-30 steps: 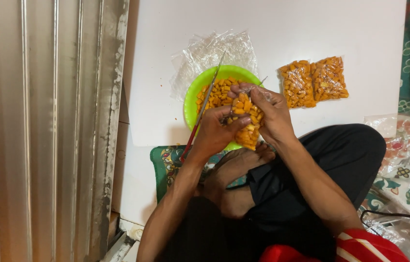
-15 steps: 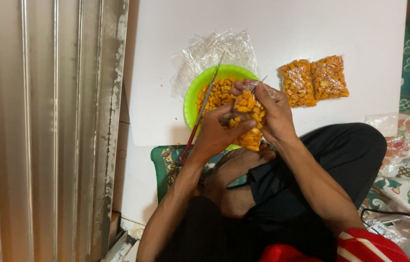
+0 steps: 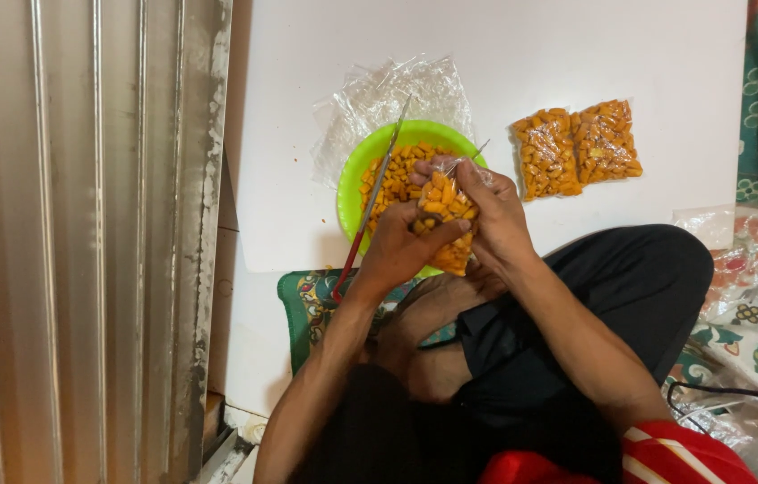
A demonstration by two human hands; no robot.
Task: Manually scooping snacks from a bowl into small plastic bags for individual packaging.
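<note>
Both my hands hold a small clear bag of orange snack pieces (image 3: 447, 215) over the near rim of a green bowl (image 3: 349, 184) that is full of the same pieces. My left hand (image 3: 397, 246) grips the bag from below and left. A thin metal rod with a red handle (image 3: 370, 199) runs past that hand's far side, and I cannot tell whether it is gripped. My right hand (image 3: 493, 211) pinches the bag's top and right side.
Two filled bags of orange pieces (image 3: 576, 148) lie side by side on the white board (image 3: 531, 54) to the right of the bowl. A pile of empty clear bags (image 3: 388, 90) lies behind the bowl. Corrugated metal sheet (image 3: 83, 242) stands at the left. More plastic wrapping (image 3: 755, 278) lies at the right.
Both hands and the bag have shifted slightly to the left and nearer the bowl; the fingers have closed tighter around the bag's top.
</note>
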